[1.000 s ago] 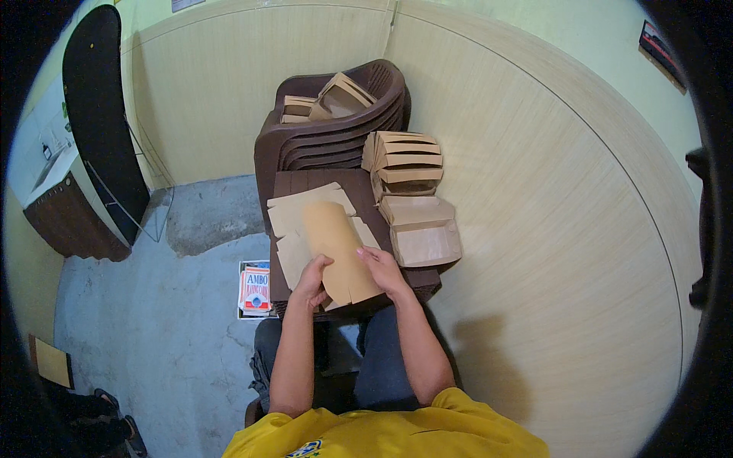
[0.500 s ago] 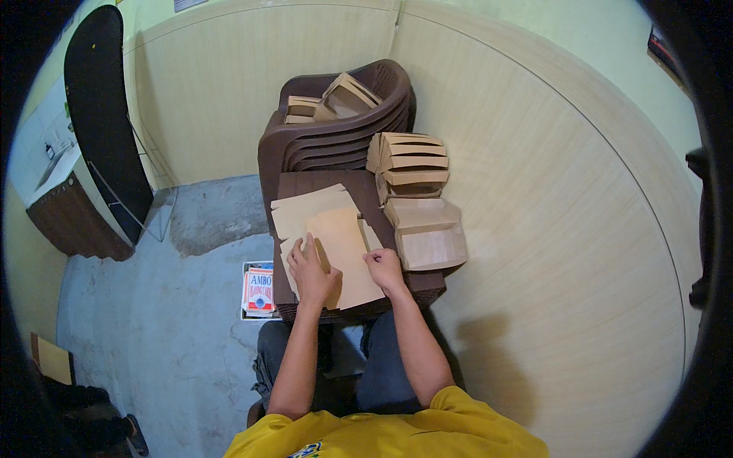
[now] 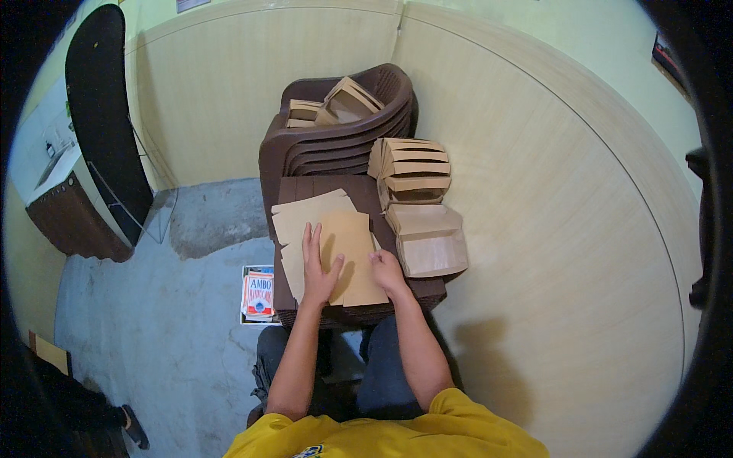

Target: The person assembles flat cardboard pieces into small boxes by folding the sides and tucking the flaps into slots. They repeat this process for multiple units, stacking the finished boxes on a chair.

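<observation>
Brown paper sheet (image 3: 353, 256) lies flat on a loose pile of like sheets (image 3: 305, 217) on the dark ribbed tabletop (image 3: 366, 192), the left hand (image 3: 317, 267) spread open pressing it, the right hand (image 3: 387, 272) curled at its right edge. Folded paper bags (image 3: 412, 164) (matte, creased, boxy) already stand stacked beside; by my judgement several flat sheets remain, and this one is only started

We see everything through one fisheye view worn on the head, looking steeply down over our own forearms from fairly close above. It faces the dark brown slatted plastic stool top (image 3: 321, 191) ahead and the corner of pale wooden wall panelling (image 3: 534, 153) beyond; straight edges bow toward the black rim.
</observation>
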The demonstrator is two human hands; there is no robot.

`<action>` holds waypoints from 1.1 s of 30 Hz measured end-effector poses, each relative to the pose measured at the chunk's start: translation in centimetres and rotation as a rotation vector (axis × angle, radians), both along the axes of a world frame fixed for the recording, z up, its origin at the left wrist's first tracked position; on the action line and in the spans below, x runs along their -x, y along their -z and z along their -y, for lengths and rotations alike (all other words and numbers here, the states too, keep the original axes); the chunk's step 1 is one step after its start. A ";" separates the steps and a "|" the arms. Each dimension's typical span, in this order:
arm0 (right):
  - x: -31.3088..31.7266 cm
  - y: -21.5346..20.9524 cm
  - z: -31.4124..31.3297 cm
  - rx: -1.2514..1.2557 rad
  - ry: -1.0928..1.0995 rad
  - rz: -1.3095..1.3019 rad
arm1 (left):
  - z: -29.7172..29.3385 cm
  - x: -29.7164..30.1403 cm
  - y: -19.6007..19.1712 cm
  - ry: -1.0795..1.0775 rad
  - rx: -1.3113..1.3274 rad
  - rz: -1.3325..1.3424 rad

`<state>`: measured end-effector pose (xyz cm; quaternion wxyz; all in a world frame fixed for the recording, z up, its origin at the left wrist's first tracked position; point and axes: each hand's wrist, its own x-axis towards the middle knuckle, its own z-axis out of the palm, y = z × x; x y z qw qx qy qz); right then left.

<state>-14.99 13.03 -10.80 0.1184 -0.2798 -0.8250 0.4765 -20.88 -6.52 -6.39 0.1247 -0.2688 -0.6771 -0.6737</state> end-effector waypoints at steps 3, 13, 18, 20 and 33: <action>-0.1 -0.4 0.2 0.090 0.007 0.025 | 0.9 0.2 -0.8 0.087 0.431 0.022; -0.4 -5.9 6.1 -0.604 -0.089 0.305 | -1.9 1.5 1.3 0.002 1.064 -0.207; -3.1 -4.6 6.7 -0.862 -0.101 0.200 | -2.3 1.9 3.1 0.015 1.159 -0.236; -5.7 -3.7 7.2 -0.902 -0.195 0.186 | -2.3 1.9 3.4 0.018 1.171 -0.238; 2.2 -4.2 4.1 -0.765 -0.364 0.333 | -0.9 1.9 3.5 0.103 1.141 -0.315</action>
